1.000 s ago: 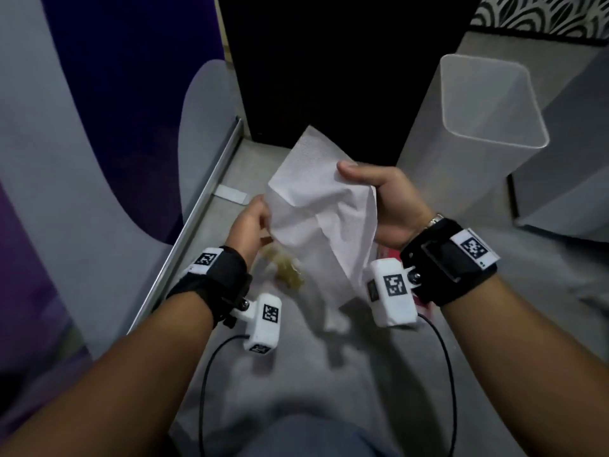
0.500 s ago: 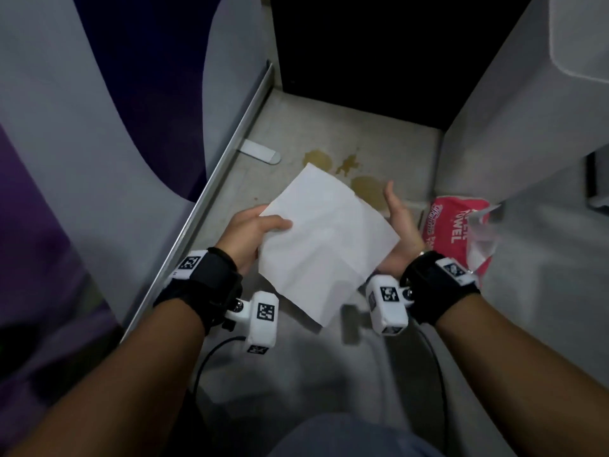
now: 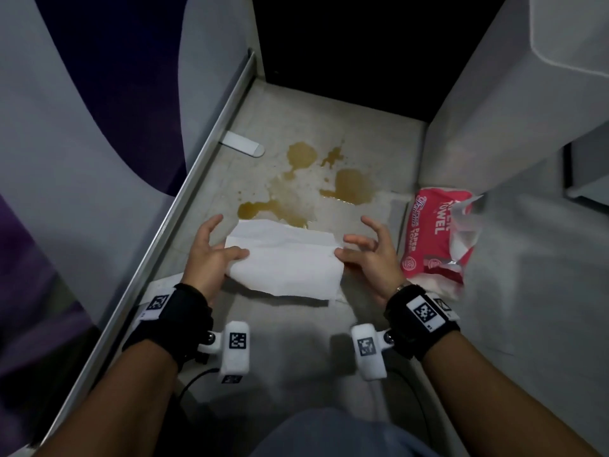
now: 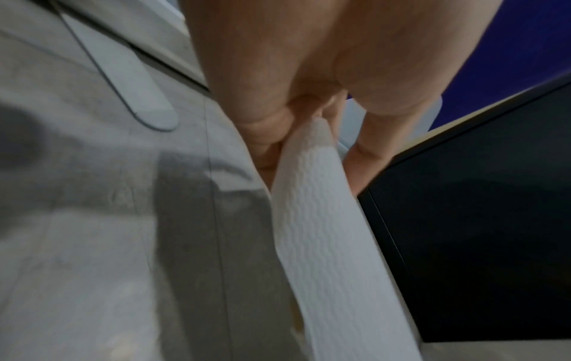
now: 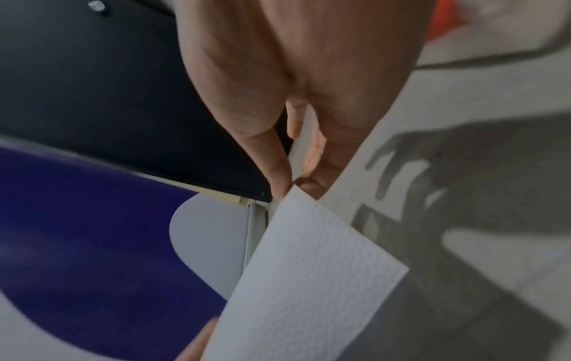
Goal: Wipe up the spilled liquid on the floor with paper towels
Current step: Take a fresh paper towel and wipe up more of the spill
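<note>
Paper towel (image 3: 283,262) was pinched at each end by left hand (image 3: 207,255) and right hand (image 3: 372,255), near brown spill (image 3: 296,192).

A white embossed paper towel (image 3: 285,262) was held stretched low over the pale floor (image 3: 290,341), pinched at its two ends, its far edge lying just at the near rim of the spill. The spilled liquid (image 3: 354,186), amber-brown, was spread in several puddles and streaks. A pink paper towel pack (image 3: 435,239), torn open, lay to the right.
</note>
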Demonstrator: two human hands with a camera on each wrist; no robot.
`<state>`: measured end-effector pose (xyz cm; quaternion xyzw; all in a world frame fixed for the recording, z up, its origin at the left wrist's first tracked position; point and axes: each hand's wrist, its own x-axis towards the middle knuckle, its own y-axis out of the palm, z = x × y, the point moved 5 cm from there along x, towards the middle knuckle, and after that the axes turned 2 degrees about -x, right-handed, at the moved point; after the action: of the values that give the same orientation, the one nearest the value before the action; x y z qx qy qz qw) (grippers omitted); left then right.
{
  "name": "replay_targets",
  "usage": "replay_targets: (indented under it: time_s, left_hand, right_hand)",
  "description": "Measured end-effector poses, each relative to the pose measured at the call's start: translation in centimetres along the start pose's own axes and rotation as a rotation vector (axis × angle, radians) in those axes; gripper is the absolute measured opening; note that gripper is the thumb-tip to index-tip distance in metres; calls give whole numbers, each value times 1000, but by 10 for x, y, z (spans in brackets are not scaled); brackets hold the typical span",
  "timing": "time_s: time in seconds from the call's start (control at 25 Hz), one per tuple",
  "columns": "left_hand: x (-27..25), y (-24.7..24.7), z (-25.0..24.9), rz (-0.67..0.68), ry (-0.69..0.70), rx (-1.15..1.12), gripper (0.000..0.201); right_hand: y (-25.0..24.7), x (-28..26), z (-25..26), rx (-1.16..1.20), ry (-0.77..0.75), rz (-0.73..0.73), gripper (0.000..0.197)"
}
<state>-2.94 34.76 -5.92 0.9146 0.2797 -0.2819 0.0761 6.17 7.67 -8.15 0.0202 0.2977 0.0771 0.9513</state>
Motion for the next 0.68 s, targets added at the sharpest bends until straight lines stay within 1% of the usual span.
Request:
replay_targets:
  time_s: [0.08, 0.16, 0.24, 0.32, 0.36, 0.4, 0.48, 0.56, 0.6, 0.68]
  left_hand:
    - [-6, 1, -4, 140, 33, 84, 65]
    - [-9, -1, -7, 212, 45, 229, 48]
    - [-8, -2, -8, 240, 89, 443, 32]
    - [-7, 2, -7, 255, 147, 699, 24]
    - [-8, 6, -6, 286, 135, 751, 24]
    - [-10, 12, -2, 346, 86, 725, 26]
    - [-20, 32, 10, 493, -61, 577, 38]
    - [-33, 53, 21, 567, -195, 477, 49]
    - [-38, 62, 27, 586, -238, 451, 48]
    - [-44, 76, 34, 604, -258, 449, 35]
  right_hand:
    - [-1, -4, 17, -139, -127, 11, 65]
    - [0, -6, 30, -268, -225, 76, 54]
    - [1, -8, 37, -349, -271, 141, 49]
    - [4, -8, 40, -370, -279, 192, 49]
    - [5, -8, 40, -368, -269, 209, 50]
    - [6, -6, 39, -359, -251, 226, 52]
    - [8, -1, 38, -347, -211, 250, 54]
    - [10, 2, 37, -347, -176, 273, 55]
    - [12, 1, 39, -341, -158, 276, 55]
    - [13, 1, 41, -303, -126, 279, 53]
